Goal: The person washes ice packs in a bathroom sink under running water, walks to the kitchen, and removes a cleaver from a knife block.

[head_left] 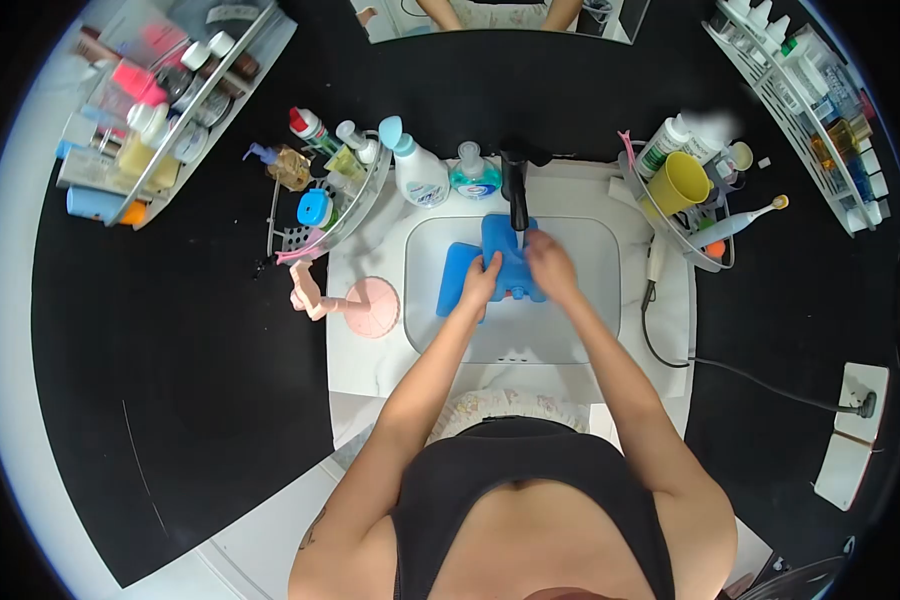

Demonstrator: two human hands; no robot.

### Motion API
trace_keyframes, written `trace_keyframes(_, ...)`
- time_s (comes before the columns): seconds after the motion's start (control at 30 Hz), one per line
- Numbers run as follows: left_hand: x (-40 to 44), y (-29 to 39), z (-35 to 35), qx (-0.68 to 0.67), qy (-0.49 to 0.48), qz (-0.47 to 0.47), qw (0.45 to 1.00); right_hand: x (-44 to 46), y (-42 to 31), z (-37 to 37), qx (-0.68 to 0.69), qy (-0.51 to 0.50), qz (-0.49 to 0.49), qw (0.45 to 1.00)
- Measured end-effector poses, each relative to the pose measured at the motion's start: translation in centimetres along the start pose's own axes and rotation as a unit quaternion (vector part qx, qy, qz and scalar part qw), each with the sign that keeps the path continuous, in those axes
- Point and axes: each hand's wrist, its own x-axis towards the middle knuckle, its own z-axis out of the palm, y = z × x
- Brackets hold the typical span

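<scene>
Single head-worn view, wide, from above, facing steeply down, near the sink (pixel 595 250)

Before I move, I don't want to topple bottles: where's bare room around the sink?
Bare: white counter between pink stand and the front edge at left; sink basin right of the right hand. Crowded: behind the basin, with soap dispenser and black faucet; left caddy and right caddy.

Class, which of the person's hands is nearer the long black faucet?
Right. The right hand is beside the faucet, by its outlet; the left hand is farther off, lower left in the picture, at the flat blue item.
</scene>
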Motion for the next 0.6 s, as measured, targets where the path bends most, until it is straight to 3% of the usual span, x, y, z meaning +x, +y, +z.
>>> trace_keyframes(0.07, 2.0, -2.4, -0.3, 0.064, 0.046, 0.050, 0.996, -1.7, 0.4, 3.0, -0.189, 0.007, -0.223, 0.956)
trace_keyframes(0.1, 2.1, -2.7, -0.2, 0.095, 0.068, 0.074, 0.990, -1.3, 0.4, 3.1, -0.185, 0.006, -0.217, 0.958)
trace_keyframes(0.2, 0.5, -1.8, 0.3, 0.130, 0.061, 0.044, 0.989, 2.5, -0.1, 2.9, -0.037, -0.066, -0.044, 0.996)
trace_keyframes(0.23, 0.0, -1.1, 0.4, 0.144, 0.058, 0.032, 0.987, 2.4, -0.5, 3.2, -0.033, -0.066, -0.043, 0.996)
trace_keyframes(0.33, 0.1, -0.3, -0.5, 0.120, 0.051, 0.026, 0.991, 1.4, -1.6, 4.2, -0.274, -0.086, -0.089, 0.954)
trace_keyframes(0.4, 0.9, -0.3, -0.7, 0.103, 0.046, 0.026, 0.993, 1.8, -0.3, 4.6, -0.229, -0.085, -0.124, 0.962)
trace_keyframes(0.47, 2.6, -2.6, -1.9, 0.167, 0.051, 0.046, 0.984, 1.4, 1.1, 5.4, -0.134, -0.089, -0.193, 0.968)
trace_keyframes(0.5, 2.4, -2.9, -1.8, 0.200, 0.052, 0.054, 0.977, 1.2, 1.0, 5.2, -0.134, -0.092, -0.188, 0.969)
trace_keyframes(0.6, 1.6, -2.4, -1.3, 0.151, 0.042, 0.036, 0.987, 2.6, 0.4, 4.5, -0.072, -0.001, -0.052, 0.996)
